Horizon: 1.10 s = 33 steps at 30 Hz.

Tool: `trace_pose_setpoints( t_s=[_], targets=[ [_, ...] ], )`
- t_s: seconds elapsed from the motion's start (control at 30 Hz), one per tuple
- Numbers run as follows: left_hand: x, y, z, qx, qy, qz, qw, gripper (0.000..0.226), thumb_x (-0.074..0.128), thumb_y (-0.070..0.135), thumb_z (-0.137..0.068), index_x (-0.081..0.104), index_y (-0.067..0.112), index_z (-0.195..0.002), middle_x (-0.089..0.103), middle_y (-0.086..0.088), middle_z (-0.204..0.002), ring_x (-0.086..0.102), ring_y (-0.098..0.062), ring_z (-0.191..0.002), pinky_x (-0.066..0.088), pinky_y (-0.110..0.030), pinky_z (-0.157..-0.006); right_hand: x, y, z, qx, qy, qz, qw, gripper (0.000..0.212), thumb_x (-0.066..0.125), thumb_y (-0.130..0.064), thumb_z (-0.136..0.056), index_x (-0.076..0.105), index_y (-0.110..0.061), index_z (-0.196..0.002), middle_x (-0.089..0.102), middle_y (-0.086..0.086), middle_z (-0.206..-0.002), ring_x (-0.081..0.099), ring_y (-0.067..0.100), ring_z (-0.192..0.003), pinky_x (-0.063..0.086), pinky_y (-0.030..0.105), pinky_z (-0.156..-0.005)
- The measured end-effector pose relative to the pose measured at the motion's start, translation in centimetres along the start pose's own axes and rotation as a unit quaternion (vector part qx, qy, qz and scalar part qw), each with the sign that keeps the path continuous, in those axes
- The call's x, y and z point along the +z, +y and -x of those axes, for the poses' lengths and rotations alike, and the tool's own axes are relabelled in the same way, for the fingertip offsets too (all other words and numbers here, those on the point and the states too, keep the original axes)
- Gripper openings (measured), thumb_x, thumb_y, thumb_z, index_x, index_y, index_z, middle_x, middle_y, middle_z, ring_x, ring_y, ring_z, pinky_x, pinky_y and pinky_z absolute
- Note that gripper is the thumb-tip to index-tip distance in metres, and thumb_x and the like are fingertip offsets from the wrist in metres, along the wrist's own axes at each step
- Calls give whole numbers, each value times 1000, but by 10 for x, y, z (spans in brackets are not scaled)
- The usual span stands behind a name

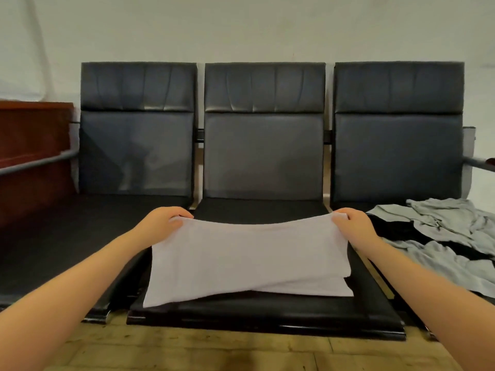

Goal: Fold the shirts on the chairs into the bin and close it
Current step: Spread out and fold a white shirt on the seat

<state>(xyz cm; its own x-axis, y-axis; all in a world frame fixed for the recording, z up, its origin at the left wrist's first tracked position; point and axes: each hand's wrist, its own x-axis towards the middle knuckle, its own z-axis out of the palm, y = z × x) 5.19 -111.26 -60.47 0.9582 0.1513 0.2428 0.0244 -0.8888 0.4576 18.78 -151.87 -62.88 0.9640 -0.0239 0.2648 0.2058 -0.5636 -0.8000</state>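
The white shirt (249, 258) lies partly folded on the middle chair's seat (267, 311), its near part resting flat there while I lift its far edge up off the seat. My left hand (160, 223) pinches the far-left corner of that edge, fingers curled over the cloth, and my right hand (351, 223) pinches the far-right corner the same way, so the edge sags a little between them. I judge the cloth light, soft and floppy; it will droop wherever I do not support it, so the two corners are the right places to hold, keeping it taut as I bring the fold over. Right of the middle chair, on the neighbouring seat, a grey shirt (439, 236) sprawls crumpled over something black (396, 228) that I cannot make out; it is not yet folded. Left of the middle chair the third seat (67, 236) stands beside a reddish wooden cabinet (32, 156). No bin is in view.
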Motion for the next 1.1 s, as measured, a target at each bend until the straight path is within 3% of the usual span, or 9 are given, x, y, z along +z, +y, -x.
trace_pose_setpoints(
  t_s=[0.13, 0.27, 0.47, 0.57, 0.7, 0.83, 0.93, 1.0, 1.1],
  targets=[
    [9, -17, -47, -9, 8, -31, 999, 22, 53, 17, -96, 68, 21, -111, 67, 3, -108, 59, -14, -102, 44, -27, -90, 21, 2, -44, 0, -4, 28, 1000, 24, 47, -15, -94, 65, -12, -109, 65, 8, -101, 59, 23, -96, 48, 37, -87],
    [25, -36, -88, -36, 12, -79, 996, 21, 56, 19, -94, 65, 25, -112, 67, 3, -109, 60, -15, -100, 47, -30, -90, 46, 14, -74, 7, -4, 46, 999, 24, 47, -13, -94, 64, -12, -111, 63, 6, -102, 56, 19, -94, 44, 32, -83],
    [71, -59, -103, -93, -10, -270, 958, 43, 47, 19, -98, 43, 31, -139, 52, -1, -131, 49, -21, -119, 43, -38, -96, 84, 51, -79, 34, 0, 107, 994, 48, 59, -13, -94, 45, -13, -140, 59, 1, -94, 55, 13, -86, 45, 29, -84],
    [81, -54, -98, -114, 27, -245, 962, 54, 52, 11, -94, 38, 28, -143, 46, -5, -135, 42, -25, -125, 40, -41, -99, 83, 47, -79, 45, 16, 105, 993, 55, 61, -18, -93, 40, -12, -143, 61, 10, -110, 59, 23, -99, 47, 35, -88],
    [88, -26, -82, -89, 95, -144, 981, 40, 44, 22, -100, 45, 23, -140, 47, -7, -134, 43, -26, -124, 43, -42, -97, 72, 43, -65, 81, -2, 139, 987, 58, 62, -34, -92, 44, -8, -141, 59, 13, -117, 59, 31, -109, 50, 42, -93],
    [94, 21, -46, -13, 40, -106, 993, 27, 41, 28, -100, 57, 32, -121, 53, -2, -128, 47, -27, -123, 43, -40, -93, 66, 26, -26, 94, -27, 222, 970, 72, 63, -50, -86, 42, -4, -138, 49, 16, -136, 51, 32, -120, 47, 40, -94],
    [106, 47, -6, 13, -38, -125, 991, 40, 37, 39, -101, 44, 33, -139, 40, 2, -146, 34, -22, -135, 33, -39, -106, 65, 15, 13, 64, -42, 313, 947, 83, 59, -55, -87, 25, -8, -147, 40, 16, -143, 39, 35, -131, 38, 45, -102],
    [116, 53, 17, 15, -102, -162, 981, 46, 31, 44, -101, 32, 36, -146, 26, 2, -155, 22, -21, -142, 22, -40, -114, 64, 14, 32, 16, -63, 362, 930, 75, 52, -52, -92, 24, -12, -148, 41, 15, -141, 41, 32, -129, 40, 41, -101],
    [118, 55, 33, 12, -129, -179, 975, 48, 26, 46, -102, 26, 37, -149, 17, 2, -159, 17, -21, -144, 15, -40, -117, 57, 14, 45, -12, -103, 303, 947, 62, 50, -35, -98, 23, -14, -150, 47, 13, -136, 49, 29, -122, 42, 35, -96]
  ],
)
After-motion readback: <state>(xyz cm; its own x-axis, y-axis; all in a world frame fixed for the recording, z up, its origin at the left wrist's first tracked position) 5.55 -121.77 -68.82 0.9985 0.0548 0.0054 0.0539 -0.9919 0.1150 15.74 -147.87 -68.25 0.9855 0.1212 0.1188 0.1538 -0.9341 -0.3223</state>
